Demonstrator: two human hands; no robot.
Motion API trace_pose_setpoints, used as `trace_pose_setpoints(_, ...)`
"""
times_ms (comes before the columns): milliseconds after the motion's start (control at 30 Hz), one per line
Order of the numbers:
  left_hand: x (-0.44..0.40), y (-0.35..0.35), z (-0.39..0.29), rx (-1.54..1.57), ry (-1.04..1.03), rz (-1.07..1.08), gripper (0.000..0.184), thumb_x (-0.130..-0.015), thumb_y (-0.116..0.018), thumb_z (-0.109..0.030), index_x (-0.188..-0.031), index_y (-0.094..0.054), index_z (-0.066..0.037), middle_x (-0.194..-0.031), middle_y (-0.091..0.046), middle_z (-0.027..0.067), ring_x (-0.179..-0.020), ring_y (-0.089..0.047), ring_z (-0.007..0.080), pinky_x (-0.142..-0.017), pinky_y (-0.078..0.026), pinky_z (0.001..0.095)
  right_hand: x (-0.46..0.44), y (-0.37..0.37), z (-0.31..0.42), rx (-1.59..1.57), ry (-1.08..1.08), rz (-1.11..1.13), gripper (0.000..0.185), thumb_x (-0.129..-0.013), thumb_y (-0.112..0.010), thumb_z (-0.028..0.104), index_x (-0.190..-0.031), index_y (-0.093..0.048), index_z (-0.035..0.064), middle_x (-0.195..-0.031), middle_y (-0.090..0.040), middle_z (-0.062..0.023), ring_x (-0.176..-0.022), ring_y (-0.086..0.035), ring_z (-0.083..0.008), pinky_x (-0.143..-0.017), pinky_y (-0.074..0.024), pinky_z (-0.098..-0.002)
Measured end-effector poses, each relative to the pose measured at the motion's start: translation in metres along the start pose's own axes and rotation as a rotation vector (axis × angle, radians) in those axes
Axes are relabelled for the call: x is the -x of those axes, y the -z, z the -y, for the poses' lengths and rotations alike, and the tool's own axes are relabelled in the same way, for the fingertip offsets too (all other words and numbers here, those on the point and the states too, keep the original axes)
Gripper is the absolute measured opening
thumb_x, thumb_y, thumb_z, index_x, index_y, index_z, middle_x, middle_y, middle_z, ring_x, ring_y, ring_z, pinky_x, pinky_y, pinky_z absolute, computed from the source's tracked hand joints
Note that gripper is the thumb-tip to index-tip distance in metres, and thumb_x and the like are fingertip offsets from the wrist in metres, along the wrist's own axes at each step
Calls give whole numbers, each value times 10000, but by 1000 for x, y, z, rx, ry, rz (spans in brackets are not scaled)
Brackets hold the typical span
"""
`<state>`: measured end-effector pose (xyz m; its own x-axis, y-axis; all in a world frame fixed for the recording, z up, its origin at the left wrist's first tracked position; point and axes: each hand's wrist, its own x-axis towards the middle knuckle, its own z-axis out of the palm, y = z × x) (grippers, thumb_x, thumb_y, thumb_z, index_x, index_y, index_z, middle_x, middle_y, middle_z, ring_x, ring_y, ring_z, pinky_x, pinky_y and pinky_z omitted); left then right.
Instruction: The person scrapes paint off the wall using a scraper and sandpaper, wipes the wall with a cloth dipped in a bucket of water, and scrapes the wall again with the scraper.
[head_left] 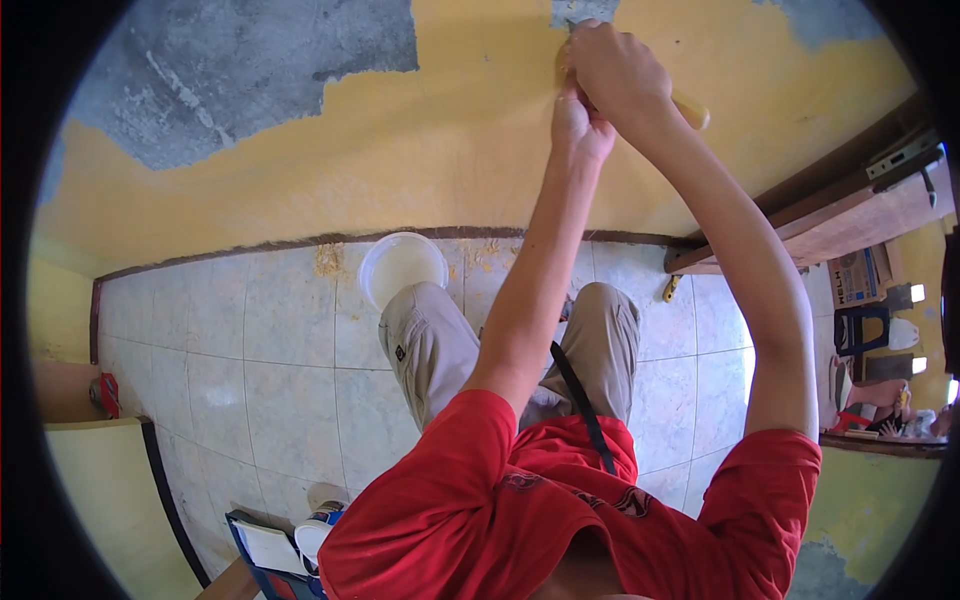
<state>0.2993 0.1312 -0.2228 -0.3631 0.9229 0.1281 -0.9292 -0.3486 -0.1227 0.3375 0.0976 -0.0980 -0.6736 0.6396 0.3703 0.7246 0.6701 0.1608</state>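
Observation:
High on the yellow painted wall [440, 150], my right hand [622, 75] is closed round a scraper, whose pale yellow handle [691, 110] sticks out on the right. The tip of its dark blade [572, 25] shows at the knuckles, beside a small bare grey patch [585, 12]. My left hand [578, 118] is just below and against my right hand; its fingers are mostly hidden, so what they hold cannot be made out. A larger bare grey area [240, 75] spreads over the wall at the upper left.
A white bucket [403, 268] stands on the tiled floor by the wall, with yellow flakes [328, 260] beside it. A wooden door [850, 215] is at the right. A blue-edged box [270, 550] stands lower left. Beyond the doorway, a person [890, 425] is partly visible.

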Motion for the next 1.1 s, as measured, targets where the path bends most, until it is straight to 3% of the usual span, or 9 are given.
trace_pose_setpoints(233, 23, -2, -9, -309, -180, -5, 320, -991, -477, -322, -1162, -574, -70, -1093, -645, 42, -1020, -621, 192, -844, -537, 345, 5, -2, -18, -170, 23, -53, 280, -890, -566, 249, -874, -601, -28, -778, -676, -200, -736, -686, -354, -599, -558, -433)
trace_pose_setpoints(367, 75, 57, -55, -934, 231, -127, 257, -961, -495, -269, -1064, -611, -64, -931, -667, 58, -827, -653, 180, -746, -548, 334, 47, -94, -48, -614, -33, -35, 358, -874, -557, 320, -978, -569, -23, -798, -648, -248, -760, -632, -432, -674, -507, -481)
trace_pose_setpoints(467, 115, 177, -114, -2043, 390, 162, 223, -893, -570, -236, -949, -653, -36, -814, -680, 43, -686, -646, 150, -618, -537, 304, 137, -177, -46, -1210, -395, 346, 131, -868, -456, 108, -900, -560, 35, -653, -607, -101, -430, -537, -154, -383, -433, -309)
trace_pose_setpoints(567, 196, 229, -145, -1946, 530, -202, 243, -795, -639, -176, -1006, -700, -72, -818, -707, 76, -673, -655, 145, -634, -520, 309, 252, -331, -33, -1708, -472, 456, 182, -859, -451, 96, -846, -591, -20, -636, -582, -127, -450, -541, -186, -391, -435, -331)
trace_pose_setpoints(633, 208, 230, -151, -2342, 630, 187, 243, -792, -638, -165, -1014, -700, -85, -860, -714, 107, -701, -676, 197, -674, -532, 330, 309, -357, -1, -1797, -938, 644, 125, -853, -500, 76, -852, -600, 1, -674, -587, -124, -461, -536, -185, -402, -442, -327)
trace_pose_setpoints(733, 215, 204, -132, -2205, 758, -109, 254, -772, -653, -202, -1001, -709, -106, -912, -714, 122, -793, -688, 251, -739, -534, 357, 278, -291, 37, -1774, -863, 445, 136, -871, -544, 85, -989, -592, 38, -744, -593, -87, -495, -544, -174, -427, -465, -313)
trace_pose_setpoints(800, 218, 212, -139, -2376, 719, 34, 247, -771, -660, -230, -980, -711, -108, -935, -710, 125, -853, -683, 281, -769, -529, 376, 199, -232, 43, -1908, -521, 173, 229, -945, -538, 152, -1155, -531, 61, -791, -582, -54, -529, -562, -157, -441, -482, -284)
trace_pose_setpoints(933, 234, 202, -131, -2484, 658, 158, 229, -797, -663, -229, -968, -697, -81, -915, -707, 139, -864, -681, 288, -784, -529, 375, 61, -49, 23, -1897, 8, -118, 192, -980, -510, 179, -1050, -548, 5, -792, -622, -66, -491, -550, -99, -431, -457, -258)
trace_pose_setpoints(1100, 228, 205, -103, -2294, 719, 192, 270, -812, -669, -262, -1018, -686, -89, -947, -705, 129, -857, -678, 263, -788, -524, 361, 30, -65, 8, -1637, -219, -324, 295, -975, -523, 268, -840, -550, 7, -572, -571, -49, -428, -526, -116, -414, -411, -274)
